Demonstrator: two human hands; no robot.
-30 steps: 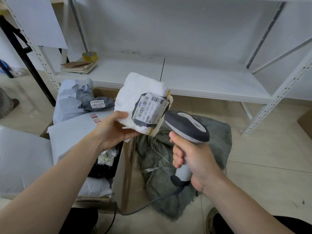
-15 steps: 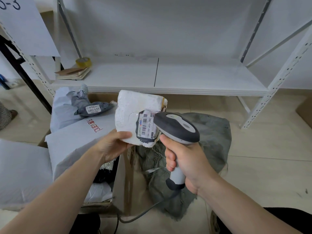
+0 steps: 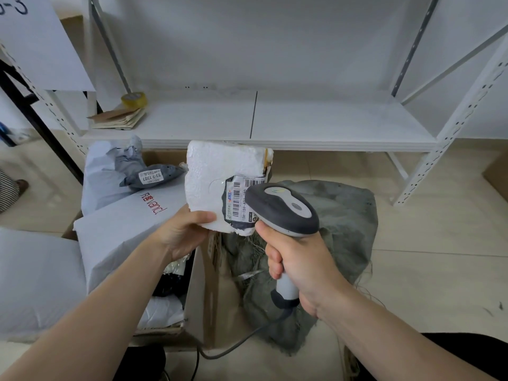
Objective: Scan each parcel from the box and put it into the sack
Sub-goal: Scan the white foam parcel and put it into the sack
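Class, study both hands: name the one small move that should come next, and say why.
Probably the left hand carries the white foam-wrapped parcel rightward over the grey woven sack: its barcode label sits at the grey handheld scanner in the right hand, and the sack lies just beyond.

Bare hands (image 3: 181,235) and forearms (image 3: 82,312), black trousers (image 3: 481,350)

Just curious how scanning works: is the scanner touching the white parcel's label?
Cannot tell. In the head view the scanner overlaps the label on the white parcel, hiding any contact or gap.
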